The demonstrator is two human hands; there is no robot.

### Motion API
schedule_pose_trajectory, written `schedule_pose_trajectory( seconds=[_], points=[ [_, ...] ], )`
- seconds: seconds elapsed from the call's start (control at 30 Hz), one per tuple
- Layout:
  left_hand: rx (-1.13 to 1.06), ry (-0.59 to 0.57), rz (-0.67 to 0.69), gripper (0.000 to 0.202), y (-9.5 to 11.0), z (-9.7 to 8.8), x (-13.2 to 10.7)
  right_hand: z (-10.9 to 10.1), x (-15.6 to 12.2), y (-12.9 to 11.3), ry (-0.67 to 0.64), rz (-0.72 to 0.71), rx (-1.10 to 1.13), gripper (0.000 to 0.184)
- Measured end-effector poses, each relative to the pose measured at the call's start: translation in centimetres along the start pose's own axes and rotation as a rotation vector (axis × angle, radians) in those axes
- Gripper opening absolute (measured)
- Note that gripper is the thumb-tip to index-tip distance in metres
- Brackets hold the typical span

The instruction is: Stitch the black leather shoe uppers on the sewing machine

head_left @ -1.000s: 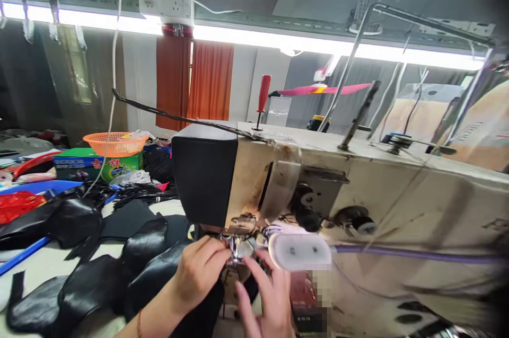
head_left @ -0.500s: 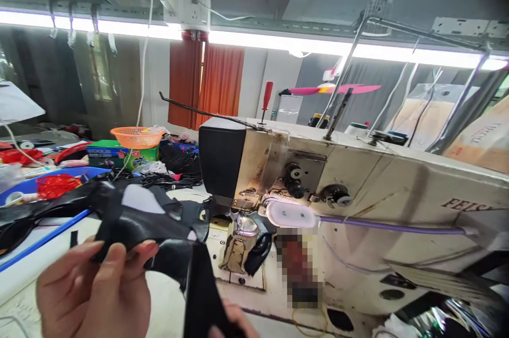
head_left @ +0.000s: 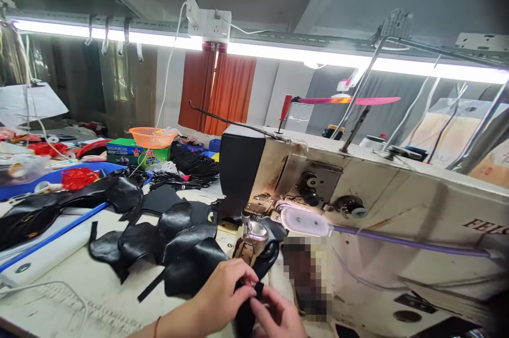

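My left hand (head_left: pixel 217 295) and my right hand (head_left: pixel 280 314) meet at the lower middle, in front of the sewing machine's needle area. Between them is a black fabric strip (head_left: pixel 244 314), pinched at its upper end by the fingers of both. Its lower part runs out of the frame. Just behind my hands stands the sewing machine (head_left: pixel 397 211), its presser area lit by a small oblong lamp (head_left: pixel 305 221). Shiny black leather-like pieces (head_left: pixel 191 242) lie spread on the table left of my hands. Another dark piece (head_left: pixel 267 258) rests beside the presser area.
A blue-edged tray (head_left: pixel 51 232) with black pieces is on the left. Farther back are an orange basket (head_left: pixel 153 138) on a green box (head_left: pixel 137 155) and black strip bundles (head_left: pixel 194 168). A red screwdriver (head_left: pixel 285 110) stands upright on the machine. One patch beside the needle area is pixelated.
My left hand has come right and down from the raised black leather-like piece to the strip. Leather-like pieces now lie on the table. Both hands have come together, and the view has shifted left.
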State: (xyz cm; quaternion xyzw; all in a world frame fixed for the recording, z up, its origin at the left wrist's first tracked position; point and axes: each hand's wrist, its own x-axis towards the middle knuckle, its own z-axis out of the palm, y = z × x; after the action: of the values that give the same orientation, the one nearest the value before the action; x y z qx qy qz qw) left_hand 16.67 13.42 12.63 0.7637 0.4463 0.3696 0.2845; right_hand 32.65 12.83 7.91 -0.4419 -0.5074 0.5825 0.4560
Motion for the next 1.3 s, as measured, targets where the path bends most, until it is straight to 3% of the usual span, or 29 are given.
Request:
schedule_pose_trajectory(
  seconds=[0.17,0.3,0.47,0.57,0.7,0.87,1.07,1.3],
  points=[
    [-0.021,-0.057,-0.053,0.036,-0.3,-0.8,0.2,-2.3,1.1,-1.5,-0.097,0.096,-0.038,0.07],
    [0.058,0.033,-0.006,0.029,-1.6,-0.2,0.0,-1.6,1.4,-1.7,-0.113,0.175,0.052,0.074],
    [0.128,0.206,0.303,0.028,-2.9,1.3,-0.6,-0.3,1.7,-0.7,-0.056,0.226,0.152,0.083],
    [0.152,0.245,0.514,0.016,-3.0,1.5,-0.8,-0.2,2.0,-0.4,-0.032,0.226,0.181,0.082],
    [0.172,0.284,0.624,0.016,-2.3,0.9,-0.6,0.2,1.8,-0.5,0.04,0.137,0.265,0.081],
    [0.112,0.364,0.56,0.016,-1.8,0.5,-0.4,1.3,0.3,-0.4,0.17,-0.034,0.264,0.061],
    [0.093,0.388,0.526,0.019,-2.0,0.5,-0.5,2.0,0.0,0.0,0.233,-0.096,0.186,0.052],
    [0.041,0.232,0.346,0.014,-1.9,-0.1,-0.8,2.1,0.0,0.3,0.231,-0.103,0.177,0.055]
  ],
)
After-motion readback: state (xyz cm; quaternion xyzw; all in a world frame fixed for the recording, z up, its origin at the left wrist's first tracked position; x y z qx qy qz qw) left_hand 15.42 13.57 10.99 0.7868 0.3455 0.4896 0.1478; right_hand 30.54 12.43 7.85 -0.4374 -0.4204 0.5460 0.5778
